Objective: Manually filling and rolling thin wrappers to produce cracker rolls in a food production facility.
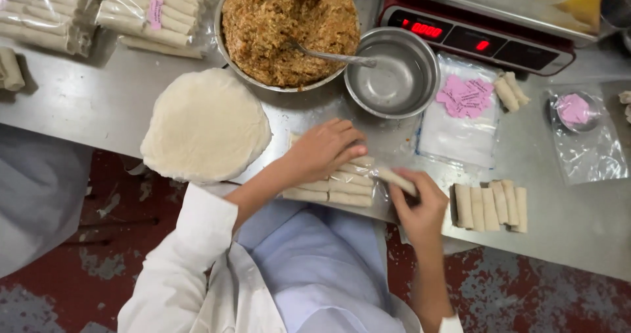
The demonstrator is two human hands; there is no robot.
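Note:
My left hand (325, 149) presses flat on a clear plastic bag (335, 188) that holds several pale spring rolls, lying near the front edge of the steel table (98, 103). My right hand (420, 205) grips one spring roll (396, 180) at the bag's open right end; how far the roll sits inside the bag I cannot tell. A row of several loose spring rolls (491, 206) lies just right of my right hand.
A stack of round white wrappers (206, 125) lies left of the bag. Behind stand a large bowl of brown filling (289, 27) with a spoon, an empty steel bowl (393, 73), a red scale (476, 37), pink labels (465, 96) on flat bags, and packed rolls (154, 11).

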